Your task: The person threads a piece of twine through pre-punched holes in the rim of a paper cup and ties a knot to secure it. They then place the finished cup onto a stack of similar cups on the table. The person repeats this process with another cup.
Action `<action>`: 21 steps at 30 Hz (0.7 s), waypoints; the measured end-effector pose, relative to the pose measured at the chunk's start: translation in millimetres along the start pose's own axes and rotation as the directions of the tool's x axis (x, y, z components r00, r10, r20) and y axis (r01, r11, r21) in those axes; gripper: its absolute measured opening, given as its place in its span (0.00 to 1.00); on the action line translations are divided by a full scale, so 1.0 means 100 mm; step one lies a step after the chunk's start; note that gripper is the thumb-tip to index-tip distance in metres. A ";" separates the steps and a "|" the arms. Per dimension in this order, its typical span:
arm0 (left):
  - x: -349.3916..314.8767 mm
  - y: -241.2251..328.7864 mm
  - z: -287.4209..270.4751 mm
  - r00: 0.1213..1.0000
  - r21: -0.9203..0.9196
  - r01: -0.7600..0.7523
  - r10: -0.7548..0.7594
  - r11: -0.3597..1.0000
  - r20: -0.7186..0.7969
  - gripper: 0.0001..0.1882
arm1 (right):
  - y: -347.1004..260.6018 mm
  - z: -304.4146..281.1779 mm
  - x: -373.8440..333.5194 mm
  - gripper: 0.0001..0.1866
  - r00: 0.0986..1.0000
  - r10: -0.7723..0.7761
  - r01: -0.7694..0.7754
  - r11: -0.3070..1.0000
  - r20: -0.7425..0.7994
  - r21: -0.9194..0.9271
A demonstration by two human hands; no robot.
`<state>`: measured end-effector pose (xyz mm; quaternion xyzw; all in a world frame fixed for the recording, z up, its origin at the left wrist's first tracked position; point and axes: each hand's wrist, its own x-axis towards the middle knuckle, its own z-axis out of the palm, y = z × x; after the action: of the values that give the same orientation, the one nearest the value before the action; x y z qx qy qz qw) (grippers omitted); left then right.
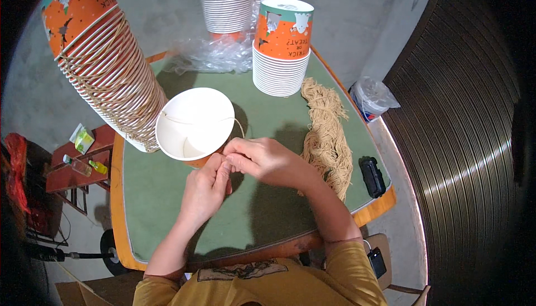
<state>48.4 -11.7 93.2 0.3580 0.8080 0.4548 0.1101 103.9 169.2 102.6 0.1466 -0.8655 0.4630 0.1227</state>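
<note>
Beyond my shirt (262,286), my left hand (204,190) and right hand (262,158) pinch narrowly, apparently on the cord (241,126), where uneven pull could tip the cup (192,119), inboard of the surface's (153,200) left edge, into the left stack (111,77).

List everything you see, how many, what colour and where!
Open cup: one, white inside, on table
String: one, tan, at open cup
Cup stacks: four, white and orange, left and back
Plastic: one heap, clear, table's back
String bundle: one, tan, table's right
Case: one, black, table's right corner
Table: one, green, centre
Bucket: one, partly blue, right of table
Shutter: one, brown, far right
Bench: one, reddish, left
Packet: one, green and white, on bench
Bottles: two, clear and yellow, on bench
Wheel: one, black, lower left
Gadget: one, black, lower right
Wall: one, grey, back
Shirt: one, yellow, bottom
Left grip: one, bare, by open cup
Right grip: one, bare, by open cup
</note>
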 end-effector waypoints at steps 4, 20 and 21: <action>0.01 0.02 -0.02 0.999 0.024 0.042 -0.042 0.999 0.017 0.13 | 0.00 -0.04 0.01 0.08 0.998 -0.005 0.000 0.996 -0.058 -0.091; 0.04 0.06 -0.04 0.990 0.122 -0.085 0.098 0.989 -0.106 0.09 | -0.13 -0.21 0.05 0.09 0.970 0.235 -0.237 0.971 -0.060 -0.030; 0.05 0.05 -0.03 0.985 0.146 -0.104 0.122 0.984 -0.122 0.09 | -0.13 -0.21 0.05 0.09 0.967 0.242 -0.249 0.965 -0.083 -0.085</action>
<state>46.0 -9.1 99.9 0.3797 0.8214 0.4255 0.0059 105.2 179.1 125.9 0.0154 -0.8930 0.4381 0.1023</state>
